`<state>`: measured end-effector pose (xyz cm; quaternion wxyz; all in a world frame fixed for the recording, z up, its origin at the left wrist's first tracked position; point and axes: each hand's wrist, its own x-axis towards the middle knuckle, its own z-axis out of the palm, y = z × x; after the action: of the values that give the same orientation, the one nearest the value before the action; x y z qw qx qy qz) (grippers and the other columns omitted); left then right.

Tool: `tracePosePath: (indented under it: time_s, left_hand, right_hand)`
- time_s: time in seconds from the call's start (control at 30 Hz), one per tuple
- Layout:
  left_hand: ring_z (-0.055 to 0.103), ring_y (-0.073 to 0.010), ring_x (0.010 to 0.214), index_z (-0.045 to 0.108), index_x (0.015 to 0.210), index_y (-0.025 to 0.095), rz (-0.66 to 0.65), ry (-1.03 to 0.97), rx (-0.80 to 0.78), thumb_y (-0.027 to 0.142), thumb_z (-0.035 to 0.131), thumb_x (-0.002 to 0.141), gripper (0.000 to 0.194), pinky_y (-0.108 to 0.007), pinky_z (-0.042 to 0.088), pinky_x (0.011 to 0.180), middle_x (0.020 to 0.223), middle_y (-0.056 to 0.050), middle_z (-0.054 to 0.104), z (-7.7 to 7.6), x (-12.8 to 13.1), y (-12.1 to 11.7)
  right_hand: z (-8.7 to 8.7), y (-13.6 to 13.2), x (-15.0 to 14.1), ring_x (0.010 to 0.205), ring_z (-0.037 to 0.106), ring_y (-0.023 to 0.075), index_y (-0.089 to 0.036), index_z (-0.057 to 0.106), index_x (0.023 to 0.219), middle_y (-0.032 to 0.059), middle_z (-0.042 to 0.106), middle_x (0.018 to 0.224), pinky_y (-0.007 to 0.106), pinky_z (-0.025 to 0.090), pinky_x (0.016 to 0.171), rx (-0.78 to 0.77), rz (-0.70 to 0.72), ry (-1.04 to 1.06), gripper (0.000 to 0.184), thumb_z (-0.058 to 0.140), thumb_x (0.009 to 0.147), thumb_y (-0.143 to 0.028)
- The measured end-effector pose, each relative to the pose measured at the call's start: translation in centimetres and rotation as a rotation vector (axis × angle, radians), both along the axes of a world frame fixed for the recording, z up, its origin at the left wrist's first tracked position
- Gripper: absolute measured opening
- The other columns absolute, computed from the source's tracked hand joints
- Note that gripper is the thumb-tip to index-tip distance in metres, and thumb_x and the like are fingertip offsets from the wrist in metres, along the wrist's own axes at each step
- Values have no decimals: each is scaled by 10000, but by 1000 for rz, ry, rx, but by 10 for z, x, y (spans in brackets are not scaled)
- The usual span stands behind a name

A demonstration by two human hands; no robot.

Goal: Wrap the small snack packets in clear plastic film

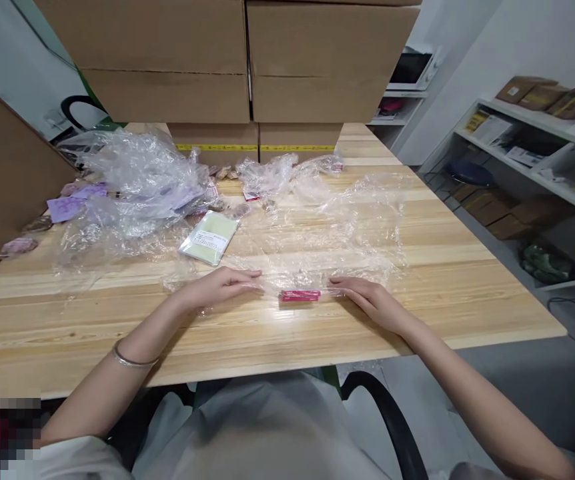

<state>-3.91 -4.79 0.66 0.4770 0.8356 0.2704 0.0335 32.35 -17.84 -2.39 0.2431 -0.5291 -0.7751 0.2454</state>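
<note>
A sheet of clear plastic film is spread over the table in front of me. My left hand pinches its near edge between thumb and fingers. My right hand is closed on the same edge farther right. Between the two hands lies a small flat bundle of pink strips or packets, next to the film's near edge; I cannot tell exactly what they are. Beyond my left hand rests a pale green packet with a white label.
Crumpled plastic film is heaped at the back left, with purple cards and small wrapped pieces around it. Large cardboard boxes rise behind the wooden table. White shelves hold boxes at the right.
</note>
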Motion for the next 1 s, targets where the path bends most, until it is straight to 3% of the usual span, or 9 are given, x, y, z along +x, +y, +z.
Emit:
tracePosePath:
  time_s: [0.13,0.27,0.4,0.47,0.53,0.67,0.73,0.83,1.0]
  left_hand:
    - [662,-219,982,700,849,187,148,-7,47,493,410,994,446,-350,485,937,979,-54,735,0,7,-4]
    - [560,-239,948,607,655,180,194,93,428,421,411,977,447,-403,452,911,863,-63,609,-8,14,-5]
    - [533,-289,987,654,772,156,265,252,704,335,520,918,266,-476,464,902,936,-107,583,-13,14,-11]
    - [536,-321,1066,660,925,127,335,191,864,282,532,916,201,-501,474,912,1061,-161,593,-12,14,-16]
    - [529,-318,1178,634,1098,122,223,33,958,251,524,933,237,-493,465,979,1204,-187,591,-11,15,-22]
    - [465,-267,1356,482,1406,184,-180,-41,814,273,529,945,472,-443,385,1133,1454,-129,522,-16,20,-25]
    - [419,-272,1406,431,1467,203,-126,66,760,212,461,960,507,-479,340,1166,1505,-99,491,-22,21,-20]
    - [410,-279,1418,532,1399,195,7,162,718,143,379,963,465,-498,350,1154,1470,-65,540,-25,15,-9]
    - [643,-235,1133,734,948,177,111,184,653,162,388,931,347,-366,503,963,1059,-51,759,-9,6,-1]
  right_hand:
    - [2,6,-6,773,615,205,-220,590,712,47,646,771,388,499,780,-15,-124,-23,459,332,1041,-410]
    - [-7,20,-6,771,552,218,-210,546,623,52,585,744,404,414,774,69,-253,-310,482,389,1020,-434]
    - [-11,22,1,782,567,256,-202,627,671,79,621,759,436,411,762,218,-355,-563,436,485,979,-476]
    - [-8,16,3,857,601,292,-171,669,791,123,664,848,475,441,805,381,-417,-595,376,540,950,-486]
    - [-4,7,2,1032,614,329,-129,676,996,167,694,1024,516,456,918,518,-317,-537,343,591,926,-454]
    - [-3,-2,-5,1322,519,267,-124,505,1396,140,605,1371,443,464,1076,395,107,-368,495,574,930,-275]
    - [-7,1,-6,1321,533,241,-133,483,1431,132,590,1398,419,481,1079,363,115,-341,481,509,953,-179]
    - [-15,10,0,1289,567,244,-148,550,1379,129,620,1359,425,508,1054,391,102,-330,416,436,980,-115]
    - [-13,22,6,983,693,232,-168,682,1084,117,732,1086,384,569,850,351,-29,-246,269,428,1016,-219]
